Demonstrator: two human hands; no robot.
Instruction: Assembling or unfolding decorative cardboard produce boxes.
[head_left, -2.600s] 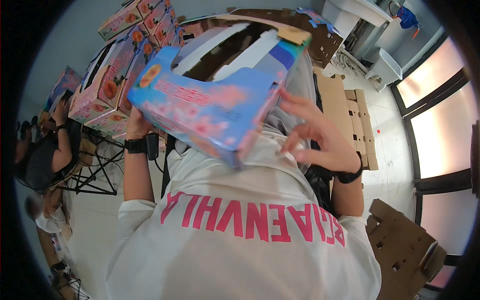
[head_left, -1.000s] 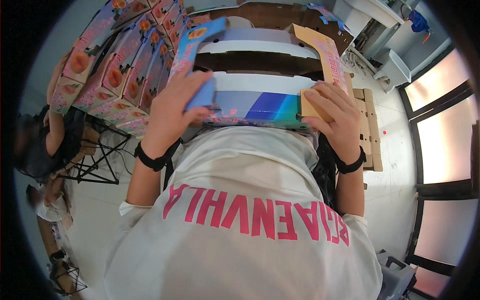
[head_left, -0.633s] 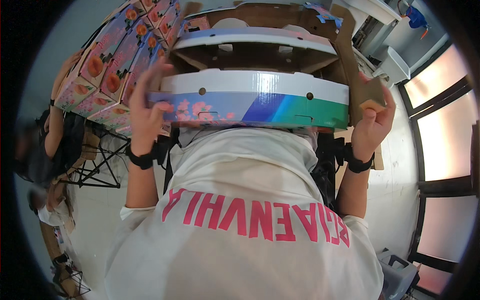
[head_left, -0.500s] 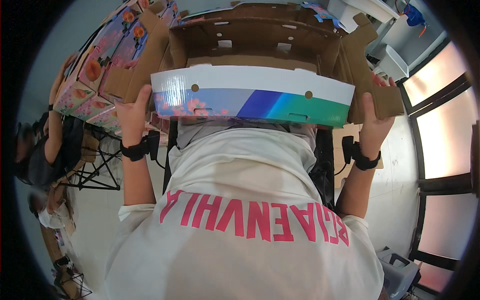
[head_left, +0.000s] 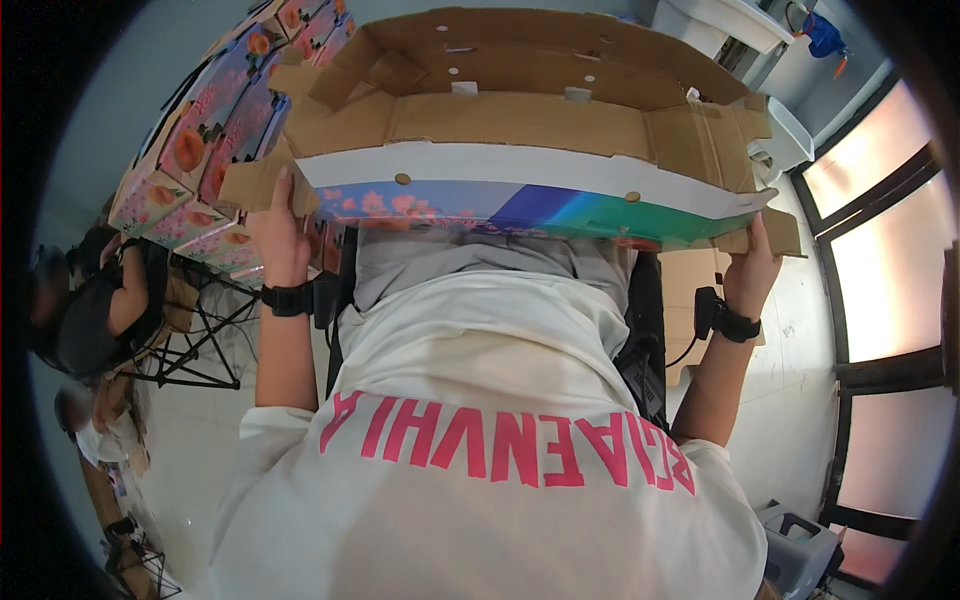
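In front of me is a wide, open cardboard box (head_left: pixel 520 190), brown inside, its near wall printed white, lilac, blue and green with pink blossoms. At its left end my left hand (head_left: pixel 280 235) grips a brown side flap (head_left: pixel 250 187), thumb up along the cardboard. My right hand (head_left: pixel 755 265) holds the right near corner by the other flap (head_left: pixel 783 232), thumb raised against it; most of its fingers are hidden behind the cardboard. The far wall (head_left: pixel 540 50) of the box stands up, with small holes and slots in it. Its inside shows no contents.
Stacked printed boxes (head_left: pixel 190 150) with peach pictures stand at the left. Beyond them two people sit near a black folding-leg stand (head_left: pixel 200 345). White basins (head_left: pixel 730 22) are at the far right, a grey plastic case (head_left: pixel 795 545) low on the right, and dark-framed windows (head_left: pixel 890 270) alongside.
The box has tilted and its far wall has opened wider and become more visible. Its end flaps have spread outward. My right hand has moved slightly lower, my left slightly inward.
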